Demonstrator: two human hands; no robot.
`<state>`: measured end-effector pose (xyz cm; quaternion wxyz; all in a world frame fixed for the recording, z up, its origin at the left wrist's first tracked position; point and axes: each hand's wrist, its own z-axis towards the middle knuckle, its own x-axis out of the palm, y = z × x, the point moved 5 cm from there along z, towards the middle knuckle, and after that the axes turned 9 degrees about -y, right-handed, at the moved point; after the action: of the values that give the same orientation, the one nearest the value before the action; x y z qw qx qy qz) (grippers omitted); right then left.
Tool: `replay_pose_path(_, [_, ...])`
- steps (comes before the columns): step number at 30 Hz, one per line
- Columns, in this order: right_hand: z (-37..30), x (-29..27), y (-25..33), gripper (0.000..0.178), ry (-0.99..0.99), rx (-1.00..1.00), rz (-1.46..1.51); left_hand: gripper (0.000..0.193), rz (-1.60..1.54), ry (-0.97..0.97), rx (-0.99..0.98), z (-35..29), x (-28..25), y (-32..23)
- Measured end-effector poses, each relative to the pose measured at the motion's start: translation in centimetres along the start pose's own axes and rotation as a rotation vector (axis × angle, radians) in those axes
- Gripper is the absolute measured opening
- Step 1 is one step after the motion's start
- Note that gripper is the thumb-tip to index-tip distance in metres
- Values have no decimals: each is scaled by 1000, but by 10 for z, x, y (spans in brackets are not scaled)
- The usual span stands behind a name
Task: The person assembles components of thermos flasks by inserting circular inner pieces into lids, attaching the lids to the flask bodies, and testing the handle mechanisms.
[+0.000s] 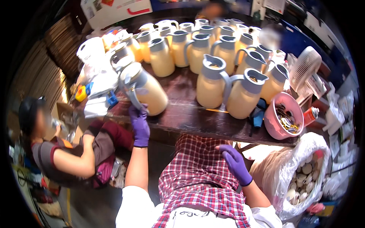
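Observation:
Both of my hands wear purple gloves. My left hand, at the table's front edge, is closed on the lower handle side of a cream jug with a grey collar. That jug leans to the left; the glove partly hides how the fingers sit. My right hand hangs in front of the checked apron, holding nothing, its fingers loosely stretched. Two similar jugs with grey spouts and handles, one at the middle and one nearer the right, stand upright near the front edge.
Several more jugs crowd the back of the dark table. A pink bucket of small metal parts sits at the front right, beside a red can and a fan. Below stands a plastic-lined sack. A person sits at left.

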<state>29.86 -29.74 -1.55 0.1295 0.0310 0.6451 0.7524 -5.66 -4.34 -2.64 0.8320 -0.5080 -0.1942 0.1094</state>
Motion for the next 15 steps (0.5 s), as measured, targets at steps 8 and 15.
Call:
replay_pose_path(8, [-51,-36,-38,30,-169,86,-57,63,651,-154,807,-57,108,-105])
replay_pose_path(15, [-69,-93,24,31,-187,-155,-217,74,289,40,623,-139,287,1])
